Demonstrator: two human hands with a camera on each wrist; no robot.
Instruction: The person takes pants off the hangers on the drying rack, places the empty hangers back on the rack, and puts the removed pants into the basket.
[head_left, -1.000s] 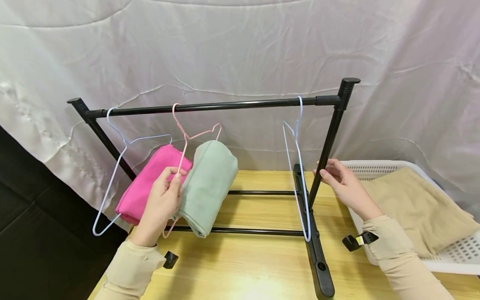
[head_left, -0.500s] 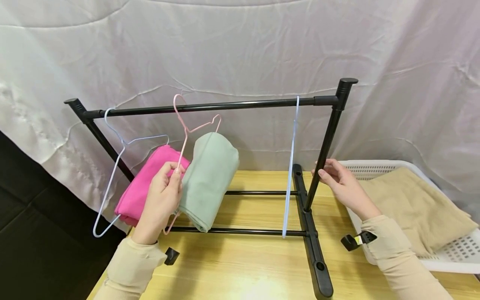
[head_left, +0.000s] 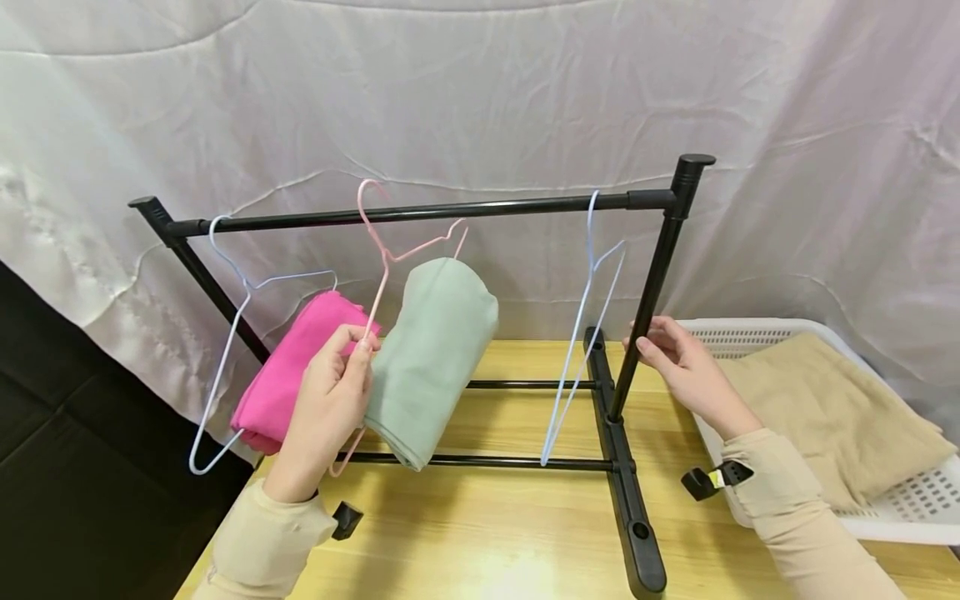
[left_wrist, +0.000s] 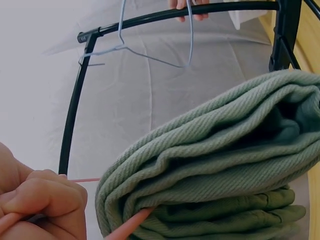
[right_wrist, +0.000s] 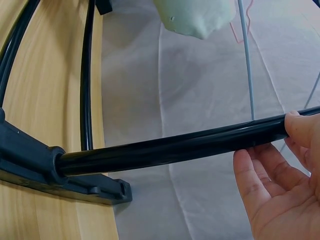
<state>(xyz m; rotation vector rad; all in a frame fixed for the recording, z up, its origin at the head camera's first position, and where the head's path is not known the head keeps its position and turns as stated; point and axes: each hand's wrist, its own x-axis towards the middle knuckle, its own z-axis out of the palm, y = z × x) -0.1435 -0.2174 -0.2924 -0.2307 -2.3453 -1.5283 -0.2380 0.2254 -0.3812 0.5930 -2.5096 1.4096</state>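
Observation:
My left hand [head_left: 335, 387] pinches the near side wire of a pink hanger [head_left: 384, 275]. A folded pale green cloth [head_left: 438, 350] is draped over that hanger, whose hook stands a little above the top bar [head_left: 480, 209]. My right hand [head_left: 686, 367] holds the black right post [head_left: 643, 325] of the clothes rack, thumb on one side and fingers behind, which the right wrist view also shows. In the left wrist view the layered folds of the green cloth [left_wrist: 215, 140] fill the right side, beside my fingers.
On the bar's left end hangs a blue hanger [head_left: 225, 367] with a folded magenta cloth [head_left: 300, 367]. Another blue hanger [head_left: 577, 333], bare, hangs near the right post. A white basket [head_left: 757, 327] holding a folded tan cloth [head_left: 840, 417] stands right of the rack on the wooden table [head_left: 480, 533].
The pink hanger with the green cloth has risen and shifted slightly right with my left hand, its hook lifting above the bar. The bare blue hanger has swung round. My right hand stays on the post.

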